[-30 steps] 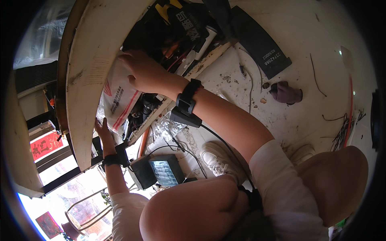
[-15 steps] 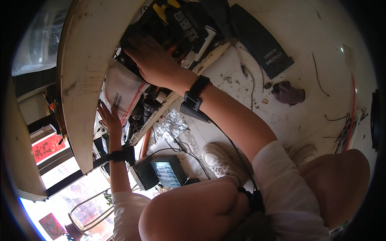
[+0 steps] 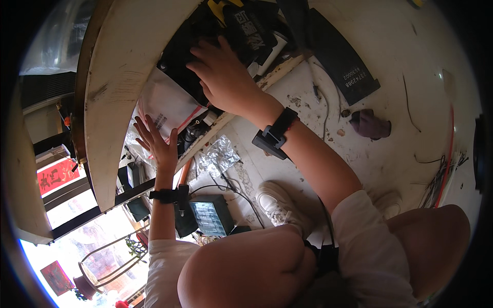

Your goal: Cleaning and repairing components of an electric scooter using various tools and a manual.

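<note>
My right hand (image 3: 221,77), fingers apart and slightly bent, is over a dark bag or sheet (image 3: 179,66) on a low, cluttered shelf; whether its fingertips touch it I cannot tell. Nothing shows in its grasp. My left hand (image 3: 158,142) has its fingers spread beside a white plastic bag (image 3: 167,102) with red stripes, close to the bag's lower edge. Contact there is unclear. Beyond my right hand lies a black package (image 3: 246,31) with pale printing, next to a yellow item (image 3: 222,11).
A pale curved panel (image 3: 118,87) stands left of the shelf. Crumpled foil (image 3: 218,156), a dark green case with clear drawers (image 3: 210,215) and loose cables lie on the floor. A black flap (image 3: 344,61) and a dark cloth (image 3: 371,124) are at right. My shoe (image 3: 277,203) is nearby.
My right hand has shifted right, its fingers more lifted and apart. My left hand has moved right and spread its fingers. More of the dark sheet shows beside the white bag.
</note>
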{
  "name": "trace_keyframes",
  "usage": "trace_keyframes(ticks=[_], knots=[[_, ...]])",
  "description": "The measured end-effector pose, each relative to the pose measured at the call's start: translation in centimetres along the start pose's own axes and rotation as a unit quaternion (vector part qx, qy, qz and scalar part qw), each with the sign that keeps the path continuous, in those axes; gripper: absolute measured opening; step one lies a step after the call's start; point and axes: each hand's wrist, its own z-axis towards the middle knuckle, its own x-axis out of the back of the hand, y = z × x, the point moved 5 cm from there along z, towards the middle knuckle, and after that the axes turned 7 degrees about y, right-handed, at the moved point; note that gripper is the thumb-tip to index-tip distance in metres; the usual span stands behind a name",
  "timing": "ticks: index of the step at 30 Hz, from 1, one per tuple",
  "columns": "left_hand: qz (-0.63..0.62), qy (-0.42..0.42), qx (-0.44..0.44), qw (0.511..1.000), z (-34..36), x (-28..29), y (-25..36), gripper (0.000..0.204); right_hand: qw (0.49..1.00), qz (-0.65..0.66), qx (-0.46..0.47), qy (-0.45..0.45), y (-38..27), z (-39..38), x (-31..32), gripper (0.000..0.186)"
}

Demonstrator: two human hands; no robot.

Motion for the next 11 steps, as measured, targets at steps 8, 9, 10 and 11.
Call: trace_keyframes(ticks=[8, 9, 10, 11], knots=[[0.030, 0.024, 0.122, 0.992, -5.8, -1.1, -3.4, 0.075, 0.998, -0.020, -0.002, -0.066, -2.1, -2.4, -1.6, 0.020], [0.030, 0.025, 0.124, 0.992, -5.9, -0.7, -3.0, 0.075, 0.999, -0.006, -0.015, -0.051, -2.2, -2.2, -1.3, 0.020], [-0.035, 0.000, 0.113, 0.993, -6.4, -0.3, -2.3, 0.080, 0.998, -0.001, -0.028, -0.052, -2.2, -2.2, -1.0, 0.023], [-0.101, -0.025, 0.102, 0.989, -6.9, 0.6, -0.6, 0.086, 0.998, -0.009, -0.023, -0.060, -2.2, -2.2, -0.9, 0.027]])
